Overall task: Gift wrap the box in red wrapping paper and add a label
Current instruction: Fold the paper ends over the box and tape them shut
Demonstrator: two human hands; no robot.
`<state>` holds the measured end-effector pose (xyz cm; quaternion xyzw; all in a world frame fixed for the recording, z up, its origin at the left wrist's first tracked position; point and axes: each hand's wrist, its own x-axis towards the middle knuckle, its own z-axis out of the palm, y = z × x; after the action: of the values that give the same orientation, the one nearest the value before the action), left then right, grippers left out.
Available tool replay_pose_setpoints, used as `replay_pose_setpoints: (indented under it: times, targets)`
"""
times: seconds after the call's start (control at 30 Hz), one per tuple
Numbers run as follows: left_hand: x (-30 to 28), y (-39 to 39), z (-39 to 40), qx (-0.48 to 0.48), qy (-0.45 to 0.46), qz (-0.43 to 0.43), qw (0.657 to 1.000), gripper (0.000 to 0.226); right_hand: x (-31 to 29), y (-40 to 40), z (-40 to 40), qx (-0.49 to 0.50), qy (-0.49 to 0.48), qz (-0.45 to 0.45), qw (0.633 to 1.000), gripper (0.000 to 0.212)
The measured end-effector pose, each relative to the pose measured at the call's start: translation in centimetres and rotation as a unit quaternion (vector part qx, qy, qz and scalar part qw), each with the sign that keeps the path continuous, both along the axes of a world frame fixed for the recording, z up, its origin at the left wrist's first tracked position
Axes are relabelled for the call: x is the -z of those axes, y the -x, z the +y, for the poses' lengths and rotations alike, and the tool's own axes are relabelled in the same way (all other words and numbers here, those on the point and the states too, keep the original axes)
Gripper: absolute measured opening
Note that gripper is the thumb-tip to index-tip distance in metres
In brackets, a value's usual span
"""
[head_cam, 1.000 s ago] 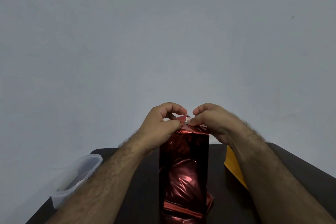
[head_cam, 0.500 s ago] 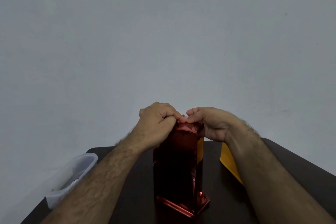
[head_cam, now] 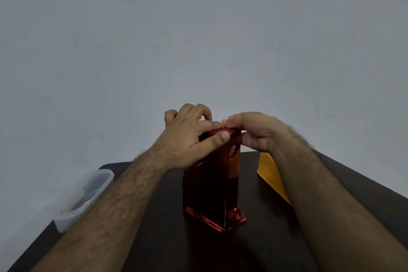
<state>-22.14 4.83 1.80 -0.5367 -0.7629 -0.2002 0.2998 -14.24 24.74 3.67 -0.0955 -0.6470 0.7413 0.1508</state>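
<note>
The tall box in glossy red foil wrapping paper (head_cam: 209, 181) stands upright on the dark matte table (head_cam: 159, 216), just in front of me near the table's middle. The foil is smooth and mirror-like; at the bottom it flares out in a creased, shiny skirt. On the upper right side a strip of yellow-orange shows where the red covering stops in a ragged edge.

My left hand (head_cam: 189, 139) grips the top of the box, thumb pressed flat on the near face, fingers curled over the upper end. My right hand (head_cam: 256, 130) pinches the foil at the top right corner, thumb and forefinger closed on it.

A translucent plastic tub with rounded corners (head_cam: 86, 196) sits at the table's left edge. A flat yellow sheet (head_cam: 269, 174) lies partly under my right forearm.
</note>
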Motion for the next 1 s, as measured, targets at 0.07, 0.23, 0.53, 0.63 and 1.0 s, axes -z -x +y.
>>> replay_pose_setpoints:
  times: [0.07,0.23,0.53,0.63,1.0]
  targets:
    - [0.2,0.2,0.1,0.011,-0.025,0.011,1.0,0.076,0.0,-0.3,-0.4,0.02,-0.007,0.0,1.0,0.007]
    - [0.6,0.6,-0.1,0.086,-0.027,-0.018,0.996,0.092,0.0,-0.3,-0.8,0.066,-0.014,-0.014,0.998,0.008]
    - [0.2,0.0,0.1,0.061,-0.017,0.044,0.997,0.093,-0.2,-0.6,-1.4,0.111,-0.021,-0.029,0.993,0.018]
    - [0.0,-0.5,0.2,0.046,-0.008,0.042,0.998,0.098,-0.2,-1.0,-1.7,0.12,-0.02,-0.027,0.992,0.015]
    - [-0.2,0.2,-0.8,0.046,0.022,-0.01,0.999,0.098,-0.3,-2.4,-2.0,0.087,0.003,0.014,0.996,0.016]
